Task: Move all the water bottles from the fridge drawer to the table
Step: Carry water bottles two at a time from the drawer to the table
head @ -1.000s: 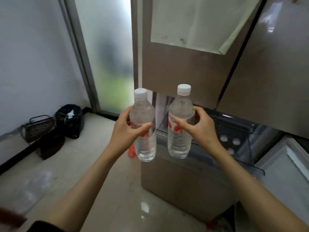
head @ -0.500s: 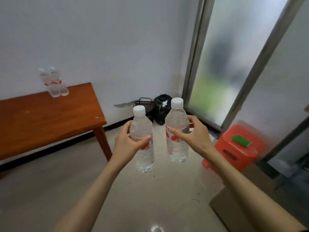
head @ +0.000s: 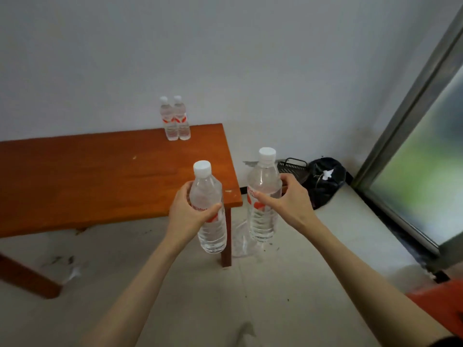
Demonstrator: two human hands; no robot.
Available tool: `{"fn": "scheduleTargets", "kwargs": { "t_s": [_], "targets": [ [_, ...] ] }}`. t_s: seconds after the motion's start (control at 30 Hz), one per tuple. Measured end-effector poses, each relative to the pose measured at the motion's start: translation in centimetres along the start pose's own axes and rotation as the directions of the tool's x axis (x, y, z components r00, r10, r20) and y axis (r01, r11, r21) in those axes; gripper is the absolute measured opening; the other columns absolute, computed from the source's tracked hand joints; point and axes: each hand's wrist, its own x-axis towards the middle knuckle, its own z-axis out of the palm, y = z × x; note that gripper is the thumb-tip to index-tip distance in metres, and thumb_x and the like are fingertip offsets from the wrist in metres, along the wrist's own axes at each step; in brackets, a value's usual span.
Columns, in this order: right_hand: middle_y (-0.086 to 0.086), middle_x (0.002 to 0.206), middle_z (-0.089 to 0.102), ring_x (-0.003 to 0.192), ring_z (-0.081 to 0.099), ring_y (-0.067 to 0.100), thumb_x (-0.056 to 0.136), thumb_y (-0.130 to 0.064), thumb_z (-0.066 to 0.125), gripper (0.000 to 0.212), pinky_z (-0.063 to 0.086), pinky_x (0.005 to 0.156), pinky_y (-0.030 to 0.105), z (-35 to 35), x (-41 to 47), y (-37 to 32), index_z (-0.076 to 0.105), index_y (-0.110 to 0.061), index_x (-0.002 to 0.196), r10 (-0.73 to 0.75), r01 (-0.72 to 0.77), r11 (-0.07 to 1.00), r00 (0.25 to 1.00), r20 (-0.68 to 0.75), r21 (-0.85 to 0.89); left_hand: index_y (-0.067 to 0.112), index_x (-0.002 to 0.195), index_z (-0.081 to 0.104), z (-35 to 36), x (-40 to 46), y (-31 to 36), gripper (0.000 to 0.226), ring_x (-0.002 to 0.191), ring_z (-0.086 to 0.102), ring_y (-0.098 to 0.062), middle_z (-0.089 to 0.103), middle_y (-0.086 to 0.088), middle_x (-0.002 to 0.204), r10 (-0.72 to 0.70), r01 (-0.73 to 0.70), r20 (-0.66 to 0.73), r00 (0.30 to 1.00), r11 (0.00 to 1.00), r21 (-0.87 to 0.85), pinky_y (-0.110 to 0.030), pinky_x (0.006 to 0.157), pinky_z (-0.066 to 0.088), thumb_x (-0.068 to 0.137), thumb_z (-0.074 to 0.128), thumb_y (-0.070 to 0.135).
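- Step: carry phase. You hold one bottle per hand, upright, in the air just short of the worktop (head: 105, 171).
- L hand (head: 186, 212): fingers curled round L bottle (head: 210, 221) mid-body. R hand (head: 288, 199): fingers curled round R bottle (head: 263, 216).
- Next: move over the worktop, set both down upright, pref. near the pair (head: 175, 121) at the back edge.
- Bottles: clear, full, white caps, red labels.

The bottles (head: 211, 211) were clear glossy plastic with white caps; the surface (head: 100, 176) was smooth, varnished reddish wood; the wall (head: 225, 58) looked matt
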Motion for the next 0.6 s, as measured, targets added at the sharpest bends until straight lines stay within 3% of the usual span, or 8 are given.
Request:
{"fn": "scheduleTargets", "kwargs": {
  "t_s": [0.1,0.27,0.4,0.6],
  "targets": [
    [-0.003,0.113,0.060,0.099,0.058,0.014,0.065,-0.051,0.076,0.070,0.051,0.090,0.036,2.7,5.9,-0.3,0.049,-0.017,0.120,-0.019,0.019,1.000,0.998,0.061,-0.007,0.021,0.131,0.043,-0.5,4.9,-1.5,0.076,0.114,0.054,-0.017,0.054,0.002,0.128,-0.037,0.037,-0.031,0.999,0.999,0.017,-0.040,0.096,0.048,0.065,0.080,0.032],
    [0.004,0.120,0.057,0.105,0.058,0.019,0.068,-0.046,0.076,0.072,0.050,0.091,0.036,6.3,16.0,-0.8,0.045,-0.014,0.124,-0.048,0.049,0.999,0.989,0.142,-0.008,0.024,0.129,0.042,-0.4,14.1,-2.9,0.075,0.110,0.050,-0.010,0.051,0.006,0.125,-0.064,0.068,-0.109,0.992,0.997,0.032,-0.027,0.087,0.043,0.066,0.080,0.030],
    [0.004,0.124,0.055,0.107,0.056,0.018,0.069,-0.042,0.076,0.072,0.047,0.090,0.033,8.7,22.9,-1.3,0.042,-0.014,0.126,-0.038,0.041,0.999,0.983,0.182,-0.014,0.023,0.133,0.039,0.1,20.7,-3.5,0.079,0.121,0.049,-0.018,0.049,0.002,0.135,-0.132,0.141,-0.154,0.979,0.989,0.050,-0.030,0.089,0.042,0.065,0.081,0.030],
    [0.003,0.124,0.055,0.109,0.056,0.020,0.068,-0.041,0.078,0.074,0.049,0.093,0.036,12.9,31.2,-0.9,0.042,-0.014,0.127,0.013,-0.002,0.999,0.973,0.229,-0.052,0.020,0.135,0.037,0.0,28.3,-6.3,0.082,0.121,0.048,-0.018,0.048,-0.001,0.137,-0.222,0.233,-0.160,0.962,0.971,0.053,-0.030,0.091,0.041,0.066,0.081,0.027]
  ]
}}
